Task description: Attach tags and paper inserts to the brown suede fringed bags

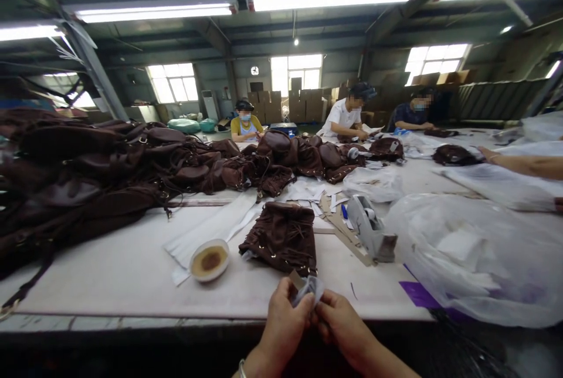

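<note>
The brown bag (281, 231) lies on the surface (132, 284) straight beyond the person's two hands, toward the far edge and slightly left of them, with its near right corner just beside the fingers. It looks about as deep as it is wide, so no clear long axis stands out; its near side, dotted with small metal fittings, runs aslant, the right end closer to the surface's near edge than the left. The left hand (284, 310) is the nearer one, lying almost in line with that side, while the right hand (341, 316) sits farther to the right, over the near edge. Both hands are closed narrowly and meet on a crumpled translucent wrap (313, 291), the left also having a piece of brown card (297, 280) at its fingertips. Whether the wrap joins the bag's corner or only overlaps it in view, I cannot tell. Left of the bag, toward the near edge, stands a white dish (200, 276); to its right, well apart from the hands, is a grey tape dispenser (383, 249).
</note>
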Motion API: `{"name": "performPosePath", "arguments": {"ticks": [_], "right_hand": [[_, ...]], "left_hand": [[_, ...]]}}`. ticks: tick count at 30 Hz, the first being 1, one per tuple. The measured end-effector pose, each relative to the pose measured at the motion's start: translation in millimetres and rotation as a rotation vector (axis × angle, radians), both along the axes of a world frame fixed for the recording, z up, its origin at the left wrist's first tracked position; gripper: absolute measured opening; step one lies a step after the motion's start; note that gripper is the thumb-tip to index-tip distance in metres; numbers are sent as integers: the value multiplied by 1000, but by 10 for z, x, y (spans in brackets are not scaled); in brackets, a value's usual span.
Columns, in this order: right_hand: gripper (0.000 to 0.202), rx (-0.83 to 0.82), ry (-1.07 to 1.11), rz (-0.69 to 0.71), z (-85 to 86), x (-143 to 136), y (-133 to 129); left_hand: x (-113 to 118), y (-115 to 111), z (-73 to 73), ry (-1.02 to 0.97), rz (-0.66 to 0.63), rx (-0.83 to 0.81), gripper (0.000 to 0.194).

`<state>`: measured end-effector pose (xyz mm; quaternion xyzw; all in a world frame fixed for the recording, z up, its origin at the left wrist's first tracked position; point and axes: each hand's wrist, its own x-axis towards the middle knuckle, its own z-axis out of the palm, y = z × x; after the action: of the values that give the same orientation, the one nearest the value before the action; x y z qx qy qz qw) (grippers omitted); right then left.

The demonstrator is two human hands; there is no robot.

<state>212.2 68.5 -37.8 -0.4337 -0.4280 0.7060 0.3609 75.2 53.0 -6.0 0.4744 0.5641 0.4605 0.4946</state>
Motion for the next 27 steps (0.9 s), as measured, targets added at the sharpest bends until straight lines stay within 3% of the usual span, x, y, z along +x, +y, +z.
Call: {"name": "performPosePath", "arguments": {"ticks": [4,7,10,12,15,20,23,27], "right_hand": [[49,94,-36,-13,-16,-13,2],[51,208,-44,31,0,131,-86],[58,411,-172,158,99,348,-182],[50,597,-350,214,198,452,-191],[26,895,-566,221,357,479,-75],[20,1189,-695,287,589,319,318],[19,1208,-579,437,674,202,501],[25,996,-442,535,680,70,546]], "left_hand": [[-75,32,-6,-12,-32,-64,27],[-141,47,-27,-86,-7,-107,34],[-179,55,-74,-127,-7,-117,35],[-181,61,-98,-99,-2,-117,30],[-167,69,-77,-23,-30,-70,22],[-174,54,65,228,-132,90,21],[-228,44,106,306,-213,172,18],[-334,29,103,439,-233,183,13]]}}
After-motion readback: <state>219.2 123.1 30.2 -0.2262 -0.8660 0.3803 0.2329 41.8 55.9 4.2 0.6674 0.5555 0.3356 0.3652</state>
